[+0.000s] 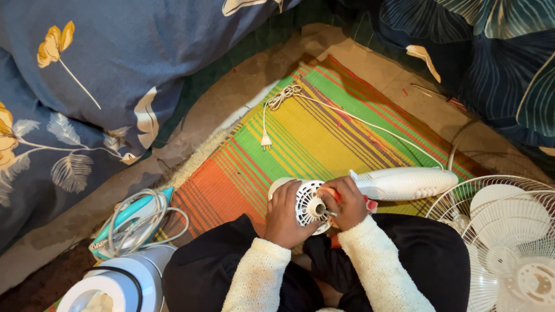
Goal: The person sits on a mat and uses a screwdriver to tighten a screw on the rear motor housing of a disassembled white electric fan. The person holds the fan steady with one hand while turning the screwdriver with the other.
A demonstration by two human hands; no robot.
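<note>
A white fan motor housing (306, 199) with a vented round face and a short centre shaft rests against my lap on a striped mat. My left hand (284, 214) grips its left rim. My right hand (346, 202) holds its right side, fingers closed near the shaft on what looks like a small red-handled tool, mostly hidden. The fan's white stand neck (404, 183) stretches to the right from the housing. Its white cord (347, 118) runs across the mat to a coiled end and a plug (265, 140).
A white wire fan grille (509, 242) lies at lower right. A teal and white iron wrapped in its cord (136, 222) sits at left, with a white round appliance (115, 286) below it. Blue floral bedding (87, 75) borders the striped woven mat (300, 138).
</note>
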